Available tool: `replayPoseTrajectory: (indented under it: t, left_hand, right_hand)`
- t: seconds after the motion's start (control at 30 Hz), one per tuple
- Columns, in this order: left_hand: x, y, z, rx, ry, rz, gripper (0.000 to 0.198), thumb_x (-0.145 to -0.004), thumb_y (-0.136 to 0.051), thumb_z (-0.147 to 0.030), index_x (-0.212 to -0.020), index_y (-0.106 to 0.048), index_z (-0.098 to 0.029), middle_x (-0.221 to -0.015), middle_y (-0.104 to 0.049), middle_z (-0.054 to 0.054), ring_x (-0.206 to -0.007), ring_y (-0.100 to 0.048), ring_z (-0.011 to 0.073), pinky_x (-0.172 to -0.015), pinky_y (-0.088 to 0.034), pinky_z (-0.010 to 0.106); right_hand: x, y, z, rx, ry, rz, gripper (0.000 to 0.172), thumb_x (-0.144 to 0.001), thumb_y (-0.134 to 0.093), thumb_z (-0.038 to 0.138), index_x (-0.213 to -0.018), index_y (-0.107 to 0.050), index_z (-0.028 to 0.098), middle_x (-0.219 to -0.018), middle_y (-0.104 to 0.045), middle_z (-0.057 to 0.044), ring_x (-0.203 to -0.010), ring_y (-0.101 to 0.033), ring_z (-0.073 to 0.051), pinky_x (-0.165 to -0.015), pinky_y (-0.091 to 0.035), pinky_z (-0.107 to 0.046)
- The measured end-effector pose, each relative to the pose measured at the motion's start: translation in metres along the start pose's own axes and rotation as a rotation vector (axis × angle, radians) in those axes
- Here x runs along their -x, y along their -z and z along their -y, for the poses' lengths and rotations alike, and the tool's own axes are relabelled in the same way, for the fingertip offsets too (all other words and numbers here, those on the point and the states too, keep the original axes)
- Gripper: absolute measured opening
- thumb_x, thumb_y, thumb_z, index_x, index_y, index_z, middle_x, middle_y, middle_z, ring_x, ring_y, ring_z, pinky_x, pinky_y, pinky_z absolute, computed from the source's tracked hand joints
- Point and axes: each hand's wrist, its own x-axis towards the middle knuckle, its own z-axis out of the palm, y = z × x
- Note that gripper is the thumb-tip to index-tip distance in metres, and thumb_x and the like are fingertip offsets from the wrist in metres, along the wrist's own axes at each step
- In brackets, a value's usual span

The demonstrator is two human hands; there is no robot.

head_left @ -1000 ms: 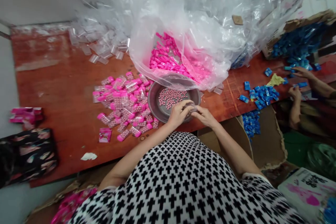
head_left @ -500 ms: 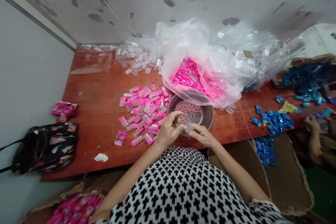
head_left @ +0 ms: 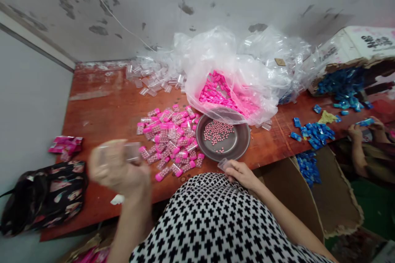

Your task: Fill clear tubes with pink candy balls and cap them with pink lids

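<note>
My left hand (head_left: 120, 168), smeared by motion, is raised over the table left of the pile of filled pink-capped bottles (head_left: 171, 135). Its fingers are curled around a clear plastic tube (head_left: 132, 152), whose end sticks out towards the pile. Below the steel bowl (head_left: 222, 157), close to my body, my right hand (head_left: 242, 174) pinches a small clear plastic tube (head_left: 223, 164). Small pink balls (head_left: 217, 131) lie in the bowl, mostly on its left and far side. Behind the bowl an open plastic bag (head_left: 193, 90) holds many pink caps (head_left: 216, 90).
Loose clear tubes (head_left: 154, 76) lie at the back left. A patterned black bag (head_left: 61, 193) and pink packets (head_left: 66, 146) sit at the left edge. Rightward are blue packets (head_left: 319, 133), an open carton (head_left: 364, 45) and another person's hands (head_left: 356, 133).
My hands have parted: the left swung left and up from the bowl, while the right drew slightly down towards my body with a clear tube. The view has shifted a little.
</note>
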Motion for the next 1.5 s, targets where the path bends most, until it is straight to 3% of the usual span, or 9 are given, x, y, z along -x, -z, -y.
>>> replayPoseTrajectory:
  t: [0.1,0.23,0.3,0.43,0.57,0.73,1.0,1.33,1.5]
  left_hand:
    - [-0.006,-0.002,0.005,0.287,-0.046,-0.129,0.023,-0.084,-0.048,-0.027,-0.065,-0.059,-0.019,-0.061,-0.056,-0.002,-0.054,-0.055,0.0109,-0.044,-0.046,0.021]
    - [0.016,-0.052,0.012,0.668,0.216,0.451,0.019,-0.076,-0.062,-0.035,-0.078,-0.062,-0.016,-0.075,-0.065,0.003,-0.057,-0.061,0.0123,-0.046,-0.049,0.022]
    - [0.024,-0.074,0.018,0.768,0.371,0.563,0.023,-0.076,-0.062,-0.038,-0.083,-0.062,-0.016,-0.071,-0.066,0.002,-0.056,-0.062,0.0129,-0.05,-0.052,0.024]
    - [0.026,-0.095,0.032,0.864,0.509,0.511,0.027,-0.071,-0.068,-0.039,-0.078,-0.059,-0.015,-0.065,-0.064,0.0,-0.053,-0.062,0.0116,-0.052,-0.054,0.023]
    - [0.025,-0.108,0.036,0.955,0.678,0.446,0.033,-0.062,-0.075,-0.039,-0.074,-0.056,-0.014,-0.068,-0.063,-0.002,-0.05,-0.061,0.01,-0.051,-0.054,0.022]
    - [0.024,-0.123,0.044,0.946,0.772,0.506,0.036,-0.06,-0.076,-0.04,-0.075,-0.056,-0.015,-0.069,-0.064,-0.001,-0.053,-0.062,0.0104,-0.052,-0.054,0.022]
    - [0.016,-0.115,0.073,0.914,0.735,0.476,0.045,-0.061,-0.074,-0.042,-0.093,-0.056,-0.016,-0.085,-0.067,0.003,-0.065,-0.067,0.0142,-0.06,-0.056,0.026]
    - [0.016,-0.096,0.107,0.837,0.766,0.266,0.052,-0.065,-0.072,-0.036,-0.109,-0.052,-0.018,-0.088,-0.064,0.003,-0.073,-0.068,0.016,-0.071,-0.056,0.031]
    - [0.009,-0.098,0.121,0.741,0.656,0.161,0.046,-0.063,-0.073,-0.037,-0.098,-0.052,-0.016,-0.087,-0.065,0.003,-0.071,-0.064,0.0124,-0.064,-0.055,0.026]
  right_hand:
    - [-0.006,0.01,-0.005,-0.141,-0.028,-0.035,0.028,-0.085,-0.051,0.043,-0.084,-0.059,0.016,-0.065,-0.058,0.001,-0.057,-0.053,-0.009,-0.059,-0.045,-0.023]
    - [-0.035,0.006,-0.004,-0.188,0.123,-0.012,0.029,-0.078,-0.062,0.043,-0.094,-0.064,0.018,-0.097,-0.061,-0.004,-0.07,-0.057,-0.011,-0.063,-0.05,-0.026]
    - [-0.047,0.0,-0.009,-0.221,0.121,-0.033,0.034,-0.073,-0.068,0.042,-0.099,-0.063,0.02,-0.095,-0.061,-0.003,-0.07,-0.058,-0.012,-0.06,-0.051,-0.026]
    - [-0.053,-0.011,-0.027,-0.092,0.156,-0.338,0.04,-0.072,-0.069,0.039,-0.106,-0.056,0.022,-0.082,-0.064,-0.001,-0.068,-0.062,-0.014,-0.063,-0.054,-0.028]
    - [-0.049,-0.012,-0.038,0.413,0.411,-0.569,0.027,-0.084,-0.056,0.031,-0.109,-0.059,0.02,-0.105,-0.064,-0.008,-0.098,-0.061,-0.02,-0.088,-0.051,-0.036]
    - [-0.057,0.009,-0.047,0.756,0.487,-0.413,0.036,-0.088,-0.049,0.03,-0.122,-0.052,0.018,-0.119,-0.056,-0.013,-0.113,-0.053,-0.021,-0.097,-0.045,-0.036]
    - [-0.118,0.074,-0.078,1.392,-0.414,-0.189,0.031,-0.087,-0.037,0.011,-0.103,-0.062,0.003,-0.101,-0.059,-0.024,-0.098,-0.059,-0.03,-0.077,-0.049,-0.038]
    - [-0.203,0.031,-0.087,1.312,-0.177,-0.036,0.033,-0.09,-0.034,0.014,-0.114,-0.055,0.005,-0.115,-0.056,-0.023,-0.103,-0.057,-0.024,-0.084,-0.046,-0.034]
    - [-0.223,0.019,-0.087,1.163,-0.026,0.0,0.033,-0.089,-0.043,0.024,-0.119,-0.054,0.011,-0.12,-0.057,-0.016,-0.11,-0.055,-0.022,-0.093,-0.043,-0.033]
